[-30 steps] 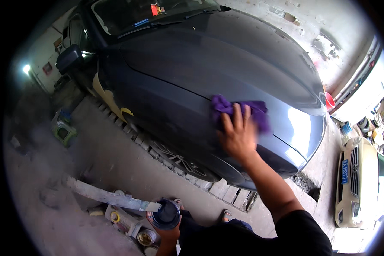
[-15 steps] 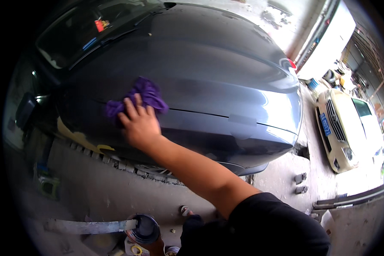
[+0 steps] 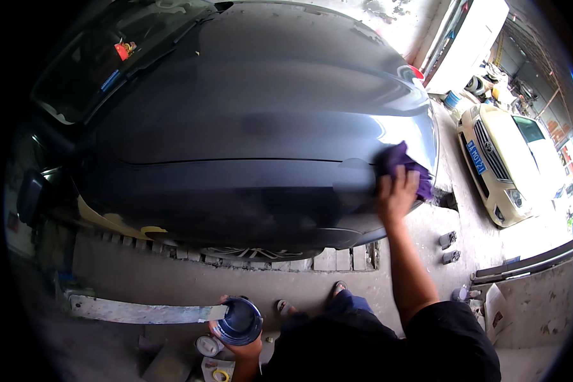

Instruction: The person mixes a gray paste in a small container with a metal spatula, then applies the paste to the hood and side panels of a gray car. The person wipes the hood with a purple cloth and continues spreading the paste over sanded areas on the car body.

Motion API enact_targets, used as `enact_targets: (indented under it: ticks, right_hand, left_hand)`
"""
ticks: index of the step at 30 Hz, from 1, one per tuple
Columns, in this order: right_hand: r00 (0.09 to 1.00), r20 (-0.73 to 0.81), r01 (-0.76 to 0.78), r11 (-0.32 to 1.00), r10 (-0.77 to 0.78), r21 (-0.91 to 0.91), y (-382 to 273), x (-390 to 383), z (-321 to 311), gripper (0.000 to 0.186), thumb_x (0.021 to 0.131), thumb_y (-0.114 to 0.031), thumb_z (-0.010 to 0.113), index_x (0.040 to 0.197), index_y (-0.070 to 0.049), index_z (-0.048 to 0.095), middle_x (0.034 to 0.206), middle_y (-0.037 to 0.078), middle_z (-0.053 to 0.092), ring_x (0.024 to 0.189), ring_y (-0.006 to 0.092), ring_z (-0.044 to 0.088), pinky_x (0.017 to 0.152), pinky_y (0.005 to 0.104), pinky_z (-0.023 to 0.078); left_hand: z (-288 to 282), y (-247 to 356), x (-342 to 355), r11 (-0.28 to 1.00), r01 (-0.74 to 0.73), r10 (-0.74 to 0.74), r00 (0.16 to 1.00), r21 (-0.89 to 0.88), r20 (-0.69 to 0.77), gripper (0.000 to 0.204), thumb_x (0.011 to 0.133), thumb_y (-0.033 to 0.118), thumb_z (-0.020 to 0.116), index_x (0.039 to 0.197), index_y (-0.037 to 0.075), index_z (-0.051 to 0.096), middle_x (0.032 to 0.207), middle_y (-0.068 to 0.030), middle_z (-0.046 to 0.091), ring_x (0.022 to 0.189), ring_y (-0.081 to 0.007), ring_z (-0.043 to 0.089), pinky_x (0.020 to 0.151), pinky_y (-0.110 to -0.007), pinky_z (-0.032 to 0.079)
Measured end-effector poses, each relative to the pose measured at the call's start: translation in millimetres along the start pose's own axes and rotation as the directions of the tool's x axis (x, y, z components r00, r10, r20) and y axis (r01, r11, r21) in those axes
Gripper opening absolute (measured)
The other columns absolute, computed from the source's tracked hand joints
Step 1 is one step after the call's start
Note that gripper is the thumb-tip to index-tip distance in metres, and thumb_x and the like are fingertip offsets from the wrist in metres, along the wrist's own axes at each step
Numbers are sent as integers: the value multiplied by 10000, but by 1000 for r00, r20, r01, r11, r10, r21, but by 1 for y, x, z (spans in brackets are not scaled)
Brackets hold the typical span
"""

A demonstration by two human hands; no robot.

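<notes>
A dark blue-grey car fills the middle of the head view, seen over its bonnet and side wing. At its front corner by the headlight, my right hand presses a crumpled purple cloth against the bodywork; motion blurs the cloth. Low in the view, my left hand is wrapped round a cup with dark blue paint on its inside. A long, flat, paint-stained stick rests with one end in the cup and sticks out far to the left.
Below the cup are a tin and a yellow tape roll. Masonry blocks line the floor beside the wheel. Two small dark objects lie on the floor to the right. A cream car is parked beyond.
My right hand has swept the cloth rightward along the car's side to its front corner. The view has shifted, and the cup with my left hand now shows more fully.
</notes>
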State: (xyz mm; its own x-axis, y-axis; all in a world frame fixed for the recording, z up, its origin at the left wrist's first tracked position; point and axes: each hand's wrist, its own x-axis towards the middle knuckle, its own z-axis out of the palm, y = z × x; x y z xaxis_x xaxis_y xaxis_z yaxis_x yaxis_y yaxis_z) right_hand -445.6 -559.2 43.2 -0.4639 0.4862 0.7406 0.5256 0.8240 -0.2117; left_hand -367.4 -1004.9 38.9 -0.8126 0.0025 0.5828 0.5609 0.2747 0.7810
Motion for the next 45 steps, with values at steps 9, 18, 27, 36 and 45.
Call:
enact_targets:
  ticks: [9,18,27,36,45]
  right_hand:
    - [508,17,710,429,-861,559,-297,-73,-8,421,857,-212,550,1270,-216,630,1605,74,193,1475,334,172,1000,381,414]
    - [806,313,395,851,-501,346,-15,-134,32,486,724,-218,690,1195,-327,643,1402,39,471,1202,282,518,1033,545,385]
    - [527,435,-793,238,730,561,2,-120,32,720,1012,-281,444,1468,144,83,1551,330,75,1449,421,112,1191,438,92]
    - [399,477,-841,105,783,531,18,-118,37,792,1006,-379,420,1464,144,40,1512,401,29,1429,503,68,1190,472,85]
    - [547,255,-708,278,798,650,103,-73,38,651,974,-362,475,1463,24,286,1515,282,217,1412,409,222,1159,445,175]
  left_hand:
    - [-19,-10,-17,994,41,-35,997,104,-66,1005,718,186,841,1465,46,184,1360,-267,403,1227,-392,462,1041,-471,398]
    - [7,5,1,992,39,-43,999,123,29,1001,734,139,814,1481,26,158,1415,-248,389,1278,-373,460,1099,-496,326]
    - [34,29,14,1000,0,-1,990,1,139,972,802,287,787,1478,-7,155,1408,-258,396,1256,-371,491,1084,-485,352]
    - [67,61,27,989,76,-45,973,-129,228,896,842,292,724,1470,-44,180,1433,-251,359,1339,-373,398,1143,-488,263]
    - [110,88,23,986,69,-21,955,-153,295,885,840,311,717,1457,-53,197,1427,-248,367,1337,-349,402,1152,-469,245]
